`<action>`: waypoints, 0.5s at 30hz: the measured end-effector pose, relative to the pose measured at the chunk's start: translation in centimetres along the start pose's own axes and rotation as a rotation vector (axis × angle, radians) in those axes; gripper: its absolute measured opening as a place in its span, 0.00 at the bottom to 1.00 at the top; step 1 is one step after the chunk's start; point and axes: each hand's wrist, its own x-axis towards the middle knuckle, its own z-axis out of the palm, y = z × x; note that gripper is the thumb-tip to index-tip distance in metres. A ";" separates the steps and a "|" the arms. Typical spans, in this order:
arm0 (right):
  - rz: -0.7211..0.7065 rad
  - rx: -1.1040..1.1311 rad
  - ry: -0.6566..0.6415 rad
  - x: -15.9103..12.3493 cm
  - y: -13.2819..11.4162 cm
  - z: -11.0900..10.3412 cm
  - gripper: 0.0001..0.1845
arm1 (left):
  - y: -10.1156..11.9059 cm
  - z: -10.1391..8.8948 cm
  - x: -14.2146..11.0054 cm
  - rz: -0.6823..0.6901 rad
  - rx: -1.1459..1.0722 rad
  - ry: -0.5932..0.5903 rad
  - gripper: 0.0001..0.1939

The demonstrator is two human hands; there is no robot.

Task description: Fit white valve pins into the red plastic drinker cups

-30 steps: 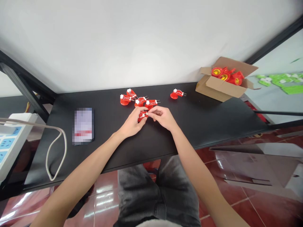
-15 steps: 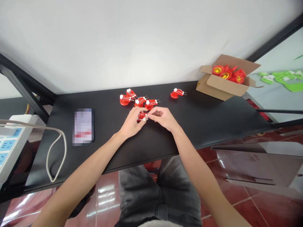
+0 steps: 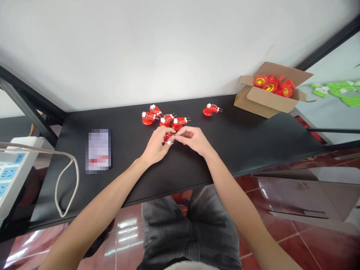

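Observation:
My left hand (image 3: 157,146) is closed around a red plastic lamp holder (image 3: 168,138), low over the black table. Its fingers cover much of the holder. A small white part (image 3: 169,142) with a thin metal pin shows at the holder's near side, beside my left thumb. My right hand (image 3: 191,138) is pinched at the holder's right end, thumb and forefinger together. What sits between those fingertips is too small to make out. Just beyond both hands stand several similar red lamp holders (image 3: 179,123), each with a white cap, thin wires and metal pins.
Another red lamp holder (image 3: 208,110) stands apart, right of the group. An open cardboard box (image 3: 261,103) at the back right holds red holders with gold-coloured sockets. At left lie a phone (image 3: 98,150), a looped cable (image 3: 77,176) and a white power strip (image 3: 26,142).
The small white part at the near side of the held lamp holder has shifted slightly left. My right fingertips have moved slightly left, closer against the holder. Both hands otherwise keep their places.

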 end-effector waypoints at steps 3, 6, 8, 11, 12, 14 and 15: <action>-0.003 -0.010 -0.013 -0.1 -0.2 0.0 0.16 | -0.1 0.0 0.1 -0.005 -0.026 0.017 0.09; -0.036 -0.024 0.103 -0.2 -0.6 0.0 0.17 | -0.3 0.0 0.2 -0.038 -0.048 0.038 0.08; -0.103 -0.046 0.228 -0.3 -0.9 0.1 0.17 | -0.5 0.0 0.3 -0.070 -0.054 0.043 0.07; -0.217 -0.072 0.270 -0.7 -1.1 0.5 0.15 | -0.7 0.0 0.4 -0.094 -0.048 0.036 0.07; -0.238 -0.083 0.243 -0.8 -1.1 0.7 0.14 | -0.7 0.0 0.4 -0.095 -0.044 0.029 0.07; -0.251 -0.115 0.171 -1.0 -1.1 1.2 0.13 | -0.9 0.1 0.5 -0.091 -0.038 0.011 0.07; -0.258 -0.137 0.133 -1.0 -1.1 1.4 0.13 | -0.9 0.2 0.5 -0.086 -0.035 0.002 0.07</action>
